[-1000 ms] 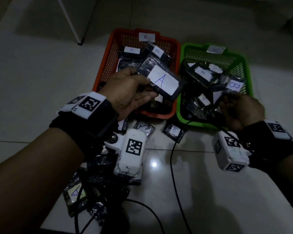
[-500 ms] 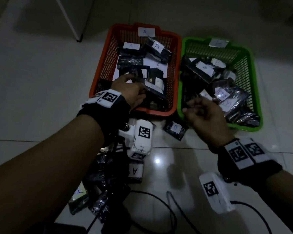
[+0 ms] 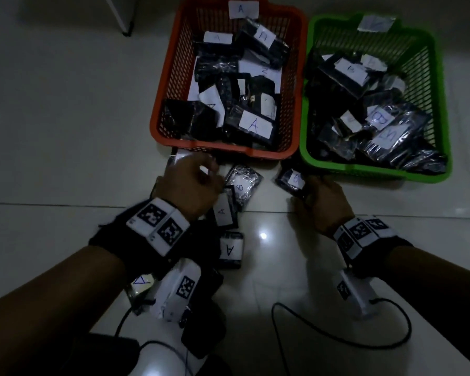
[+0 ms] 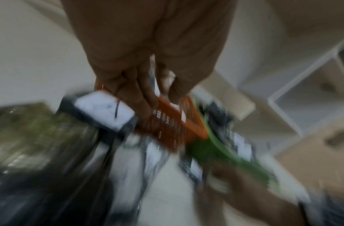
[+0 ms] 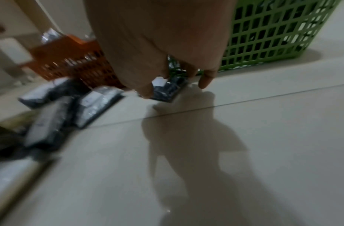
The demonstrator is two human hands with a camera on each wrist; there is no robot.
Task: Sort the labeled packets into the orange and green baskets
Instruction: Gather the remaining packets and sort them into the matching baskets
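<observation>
The orange basket, tagged A, and the green basket stand side by side, each holding several dark labeled packets. My left hand hovers, fingers loosely curled, over loose packets in front of the orange basket; the left wrist view is blurred and shows nothing between the fingers. Under it lie an A packet and a shiny packet. My right hand grips the near end of a B packet on the floor in front of the green basket. In the right wrist view, thumb and fingers straddle that packet.
More packets lie by my left forearm, among them an A packet and one half under the wrist camera. Black cables loop over the tiles near me. A white furniture leg stands far left. Bare tile lies at the right.
My left hand let the A packet go in the orange basket and drew back to the floor pile. My right hand left the green basket and came down onto the B packet.
</observation>
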